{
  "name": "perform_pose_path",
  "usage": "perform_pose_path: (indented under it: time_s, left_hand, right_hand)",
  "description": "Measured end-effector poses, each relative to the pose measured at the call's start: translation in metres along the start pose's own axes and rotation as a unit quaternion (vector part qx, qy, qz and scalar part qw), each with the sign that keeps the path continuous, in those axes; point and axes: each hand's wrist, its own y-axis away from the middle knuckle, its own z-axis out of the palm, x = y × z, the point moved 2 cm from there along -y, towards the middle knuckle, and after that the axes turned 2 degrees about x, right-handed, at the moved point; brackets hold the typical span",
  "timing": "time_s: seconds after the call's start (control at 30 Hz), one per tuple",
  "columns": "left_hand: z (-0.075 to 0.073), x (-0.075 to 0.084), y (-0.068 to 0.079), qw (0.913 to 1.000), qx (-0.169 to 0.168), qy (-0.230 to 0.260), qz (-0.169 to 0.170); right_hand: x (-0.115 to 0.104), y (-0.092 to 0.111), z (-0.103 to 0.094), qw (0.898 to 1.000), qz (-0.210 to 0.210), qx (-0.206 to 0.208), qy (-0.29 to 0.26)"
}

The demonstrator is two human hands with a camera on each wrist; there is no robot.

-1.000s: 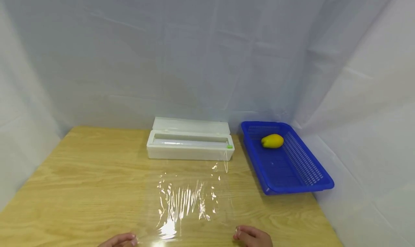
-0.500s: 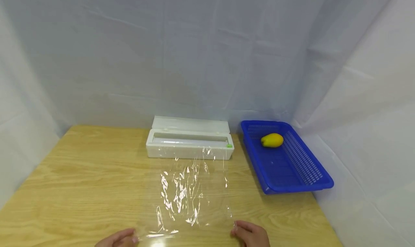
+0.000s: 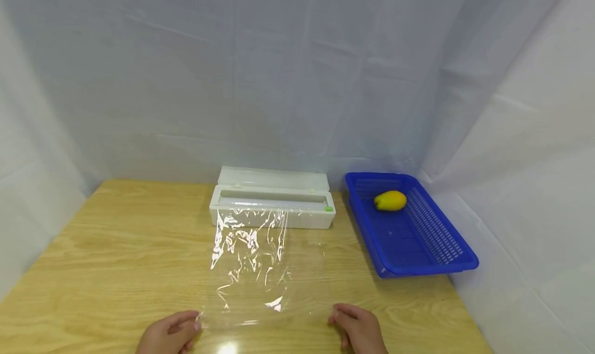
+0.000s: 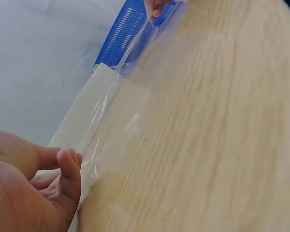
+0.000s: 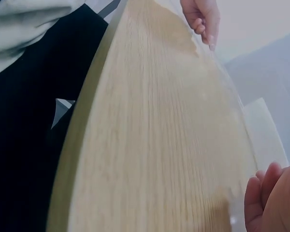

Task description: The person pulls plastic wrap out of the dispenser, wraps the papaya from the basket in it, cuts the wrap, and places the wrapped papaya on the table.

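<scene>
A sheet of clear plastic wrap (image 3: 260, 271) stretches from the white wrap dispenser (image 3: 271, 218) toward the near side of the table. My left hand (image 3: 169, 333) pinches its near left corner between thumb and forefinger. At the near right corner, my right hand (image 3: 358, 325) pinches the film the same way. The left wrist view shows the film (image 4: 106, 106) pulled taut between both hands, with the left thumb and forefinger together at its edge. The dispenser's lid (image 3: 274, 178) is raised, and a roll (image 3: 271, 203) lies inside. A small green piece (image 3: 329, 209) sits on its front right edge.
A blue plastic basket (image 3: 372, 250) stands at the right of the wooden table (image 3: 116, 250), holding a yellow fruit (image 3: 391, 201). White sheeting (image 3: 279, 85) hangs behind and along both sides. The table's near edge (image 5: 82, 159) shows in the right wrist view.
Both hands have risen a little and moved slightly away from the person, still gripping the corners. The film has lifted, and its glare now overlaps the dispenser's front.
</scene>
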Motion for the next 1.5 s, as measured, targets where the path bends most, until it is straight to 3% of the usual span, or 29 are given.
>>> perform_pose_path:
  time_s: [0.37, 0.6, 0.77, 0.87, 0.97, 1.1, 1.2, 1.27, 1.43, 1.5]
  left_hand:
    - [0.004, 0.002, -0.003, 0.9999, -0.007, -0.006, 0.010]
    - [0.005, 0.002, -0.003, 0.9999, -0.003, -0.008, 0.010]
    - [0.003, 0.001, -0.003, 0.9999, -0.004, -0.007, 0.011]
    - [0.000, -0.002, -0.003, 0.9999, -0.001, -0.013, 0.009]
    - [-0.002, -0.006, -0.004, 0.9999, 0.000, -0.015, -0.004]
    - [-0.002, -0.014, -0.006, 0.9997, -0.008, -0.005, -0.022]
    - [-0.002, -0.020, -0.008, 0.9995, -0.017, 0.002, -0.027]
    - [-0.003, -0.023, -0.010, 0.9991, -0.040, 0.004, -0.016]
    - [-0.008, -0.030, -0.012, 0.9922, -0.120, 0.034, -0.011]
    - [-0.007, -0.032, -0.013, 0.9909, -0.126, 0.044, -0.019]
  right_hand:
    - [0.005, -0.004, 0.001, 1.000, -0.004, -0.002, -0.007]
    - [0.004, -0.003, -0.011, 1.000, -0.009, 0.002, 0.009]
    - [-0.014, 0.001, -0.024, 0.999, -0.004, 0.020, 0.026]
    - [-0.032, 0.003, -0.030, 1.000, -0.012, -0.011, 0.018]
    - [-0.055, 0.004, -0.037, 0.996, -0.071, -0.047, 0.010]
    - [-0.095, -0.009, -0.058, 0.977, -0.200, -0.063, 0.034]
    - [-0.124, -0.035, -0.082, 0.961, -0.260, -0.058, 0.078]
    - [-0.140, -0.057, -0.099, 0.953, -0.271, -0.055, 0.121]
    - [-0.161, -0.112, -0.135, 0.924, -0.298, -0.020, 0.241]
    - [-0.166, -0.131, -0.145, 0.916, -0.300, -0.007, 0.265]
